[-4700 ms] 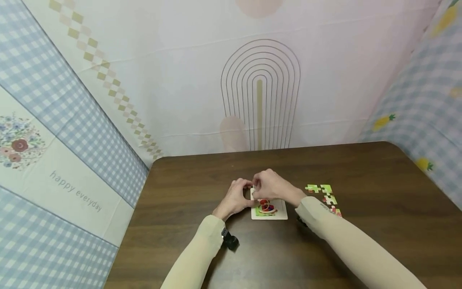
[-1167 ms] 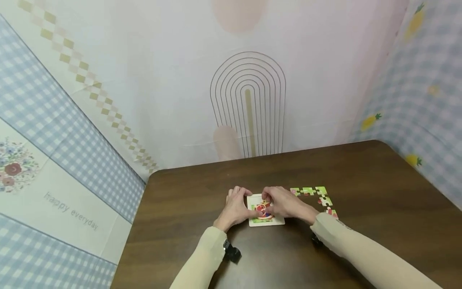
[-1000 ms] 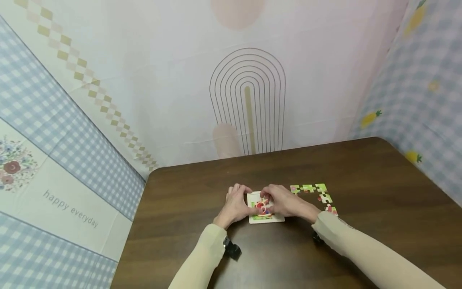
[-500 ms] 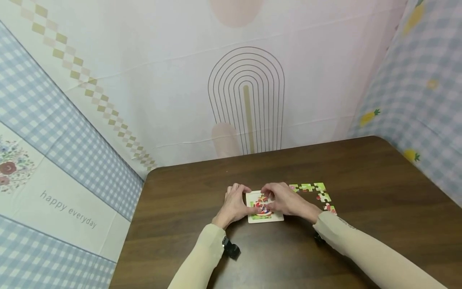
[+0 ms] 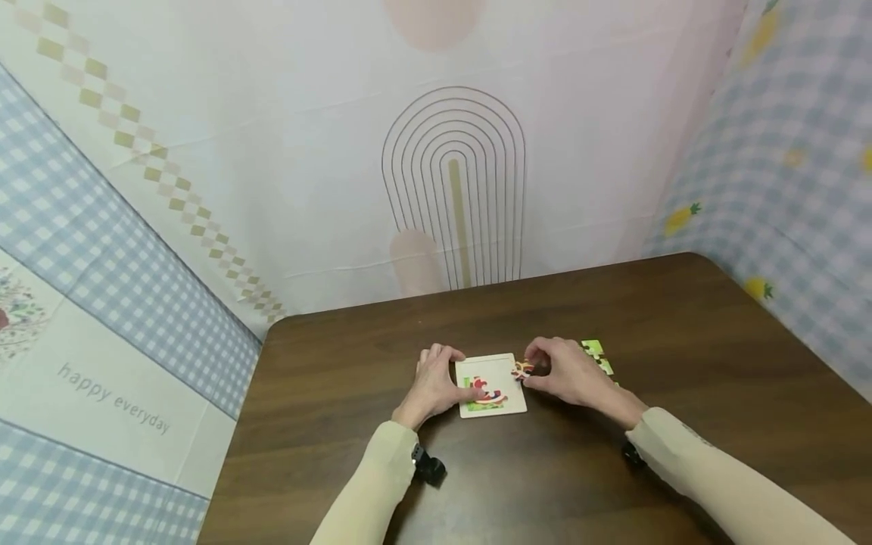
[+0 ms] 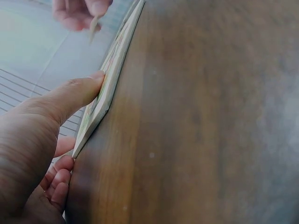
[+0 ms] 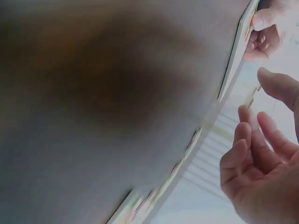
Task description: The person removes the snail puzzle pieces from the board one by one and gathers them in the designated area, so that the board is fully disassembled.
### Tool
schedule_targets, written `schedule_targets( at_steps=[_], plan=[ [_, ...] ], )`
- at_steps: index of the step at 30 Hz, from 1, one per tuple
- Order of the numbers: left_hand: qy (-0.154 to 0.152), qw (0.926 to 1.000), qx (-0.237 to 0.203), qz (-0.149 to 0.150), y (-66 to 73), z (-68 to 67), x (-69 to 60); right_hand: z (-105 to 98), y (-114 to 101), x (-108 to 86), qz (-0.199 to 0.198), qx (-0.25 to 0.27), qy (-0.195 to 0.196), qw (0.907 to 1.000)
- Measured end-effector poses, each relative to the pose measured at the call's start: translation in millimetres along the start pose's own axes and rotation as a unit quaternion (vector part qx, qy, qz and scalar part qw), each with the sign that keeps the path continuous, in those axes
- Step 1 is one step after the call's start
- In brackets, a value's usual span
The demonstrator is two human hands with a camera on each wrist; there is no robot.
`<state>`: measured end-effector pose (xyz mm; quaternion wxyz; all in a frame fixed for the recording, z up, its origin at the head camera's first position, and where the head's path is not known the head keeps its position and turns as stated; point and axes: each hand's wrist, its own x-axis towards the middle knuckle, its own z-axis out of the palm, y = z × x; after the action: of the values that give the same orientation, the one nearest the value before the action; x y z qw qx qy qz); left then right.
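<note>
A patterned cloth (image 5: 300, 136) hangs behind the brown surface (image 5: 327, 431), whose far edge counts here as twelve o'clock.

The person's right hand (image 5: 572, 375) is raised at about three o'clock of the board (image 5: 493, 369), its thumb and fingers clamped on one puzzle piece. The left hand (image 5: 432, 382) sits at nine o'clock, its fingers holding the board's edge: the thumb presses on the face while a fingertip meets the ten o'clock corner.

The board lies flat on the surface, pale and bare from about eleven round to four o'clock. The loose pieces (image 5: 593, 348) lie near the right hand, towards two o'clock, some hidden behind it. The fitted pieces (image 5: 496, 397) fill the board between six and nine o'clock, partly under the thumb.

Smallest is the held piece (image 5: 522, 369), off the surface at the board's two o'clock edge; whether it overlaps the rim is hard to tell.

The held piece could slip or twist, since fingertips alone pinch its thin edge. Should the left thumb drag or ease off, the fitted pieces may shift, their open sides appearing unbraced, or the board may slide. A low right wrist could scatter the loose pieces.
</note>
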<state>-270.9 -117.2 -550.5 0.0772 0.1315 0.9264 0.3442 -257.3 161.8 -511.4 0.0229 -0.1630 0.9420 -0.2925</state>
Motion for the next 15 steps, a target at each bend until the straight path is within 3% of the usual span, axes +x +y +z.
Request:
schedule_targets(
  at_steps=[5,15],
  plan=[
    [0.002,1.0000,-0.003,-0.007,-1.6,-1.2,-1.1,-12.5,10.3,-14.7,0.021,-0.028,0.017,0.9992],
    [0.000,1.0000,-0.002,-0.008,-2.8,-2.8,-0.1,-30.0,26.1,-29.7,0.043,-0.055,0.008,0.9975]
  ],
)
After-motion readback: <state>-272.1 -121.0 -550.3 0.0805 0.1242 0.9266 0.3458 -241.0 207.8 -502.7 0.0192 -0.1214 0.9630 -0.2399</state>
